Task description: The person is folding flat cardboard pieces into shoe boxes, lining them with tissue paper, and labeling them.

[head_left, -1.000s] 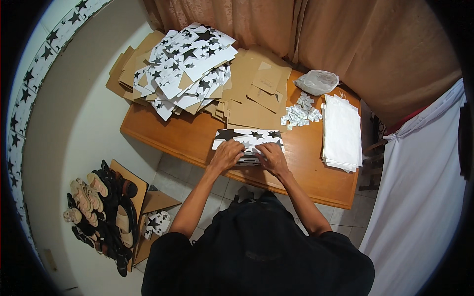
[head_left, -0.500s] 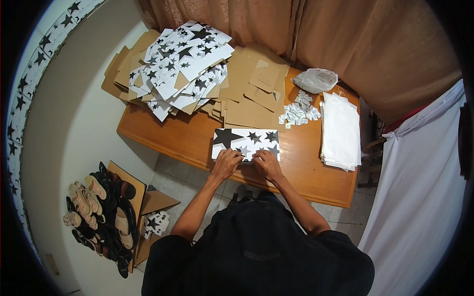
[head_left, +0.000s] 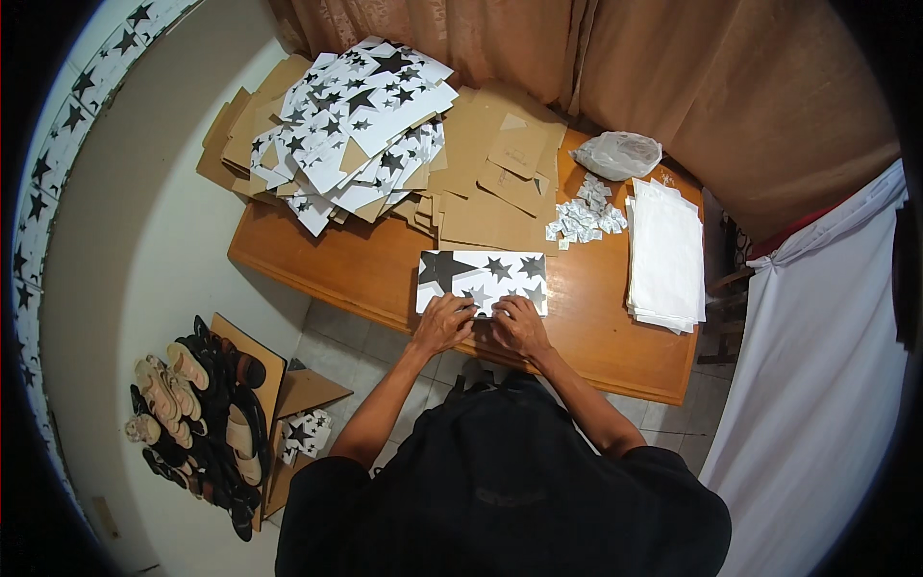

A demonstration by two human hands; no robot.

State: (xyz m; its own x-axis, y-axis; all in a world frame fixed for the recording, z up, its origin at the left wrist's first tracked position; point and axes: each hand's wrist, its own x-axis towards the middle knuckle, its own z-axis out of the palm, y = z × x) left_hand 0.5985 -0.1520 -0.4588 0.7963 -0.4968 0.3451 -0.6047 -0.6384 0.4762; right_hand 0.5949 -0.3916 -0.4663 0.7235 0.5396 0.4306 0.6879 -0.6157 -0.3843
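Observation:
A white cardboard box [head_left: 488,273] printed with black and grey stars lies at the front edge of the wooden table, its long side toward me. My left hand [head_left: 443,324] grips the near edge left of the middle, fingers bent over the rim. Close beside it, my right hand [head_left: 520,326] holds the same edge with curled fingers. A narrow gap separates the two hands. Both thumbs and the box's near side are largely hidden from above.
Star-printed cardboard blanks [head_left: 361,120] are heaped at the back left, beside brown cardboard sheets [head_left: 481,216]. Small silvery-white packets [head_left: 585,219], a clear plastic bag [head_left: 617,156] and stacked white paper [head_left: 665,258] occupy the table's right. Shoes [head_left: 197,413] stand on the lower left.
The whole view has shifted very slightly. Both hands stay at the box's near edge, with the right fingers drawn a little lower along it.

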